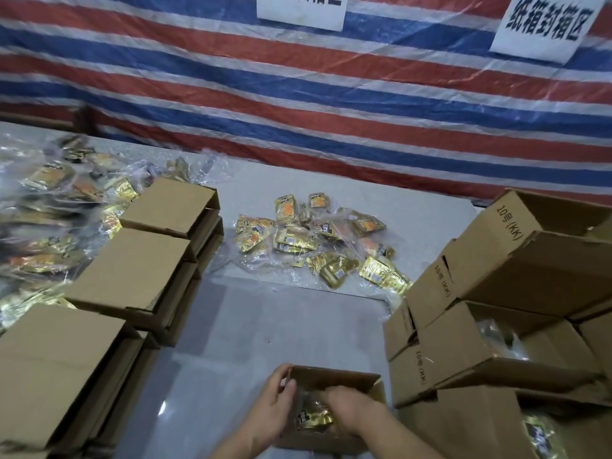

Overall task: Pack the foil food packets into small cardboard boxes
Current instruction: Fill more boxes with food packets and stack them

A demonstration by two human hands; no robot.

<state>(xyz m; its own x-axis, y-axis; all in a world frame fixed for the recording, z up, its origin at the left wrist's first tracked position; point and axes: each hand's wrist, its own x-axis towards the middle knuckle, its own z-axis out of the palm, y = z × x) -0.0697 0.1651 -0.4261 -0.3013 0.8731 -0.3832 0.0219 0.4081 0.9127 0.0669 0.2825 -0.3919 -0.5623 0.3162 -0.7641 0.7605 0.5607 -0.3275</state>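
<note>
Midway, I judge: left hand (276,397) grips the open box (334,379), right hand (344,409) presses packets (313,417) inside it; beyond it a loose heap (314,240) waits.

A makeshift packing station. Striped tarp (298,94) with paper area signs (546,24) hangs behind; stacked cardboard boxes (496,286) flank the hands.

Open brown cardboard box (334,379) between hands, gold foil packets (313,417) inside. Loose packet pile (314,240) well beyond hands.
</note>
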